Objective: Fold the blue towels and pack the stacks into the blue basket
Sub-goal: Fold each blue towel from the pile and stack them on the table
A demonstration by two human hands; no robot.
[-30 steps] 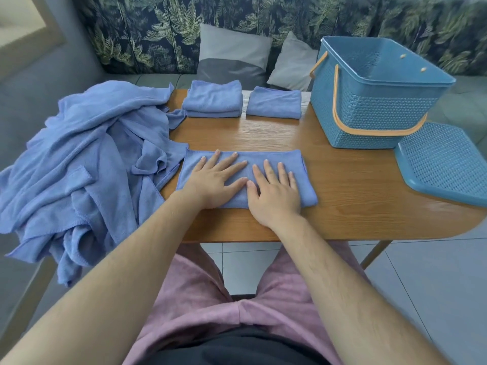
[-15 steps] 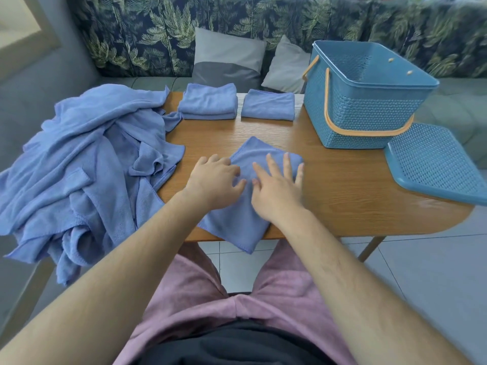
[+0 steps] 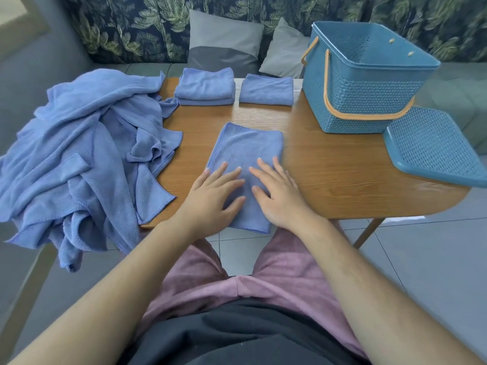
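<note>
A half-folded blue towel (image 3: 243,148) lies lengthwise on the wooden table (image 3: 329,169), its near end hanging just over the front edge. My left hand (image 3: 213,196) and my right hand (image 3: 279,193) rest flat on its near half, fingers straight and spread. At the back of the table sit a folded stack of blue towels (image 3: 205,86) and a single folded towel (image 3: 266,89). A heap of unfolded blue towels (image 3: 79,154) covers the table's left end. The blue basket (image 3: 369,77) with orange handles stands at the back right; its inside looks empty.
The basket's blue lid (image 3: 432,148) lies on the table's right end, beside the basket. A leaf-patterned sofa with grey cushions (image 3: 224,40) runs behind the table. Tiled floor shows under the table, and my lap sits close to its front edge.
The towel lay crosswise as a long strip under my flat hands; both hands turned it a quarter turn, and it now runs away from me with my hands flat on its near half.
</note>
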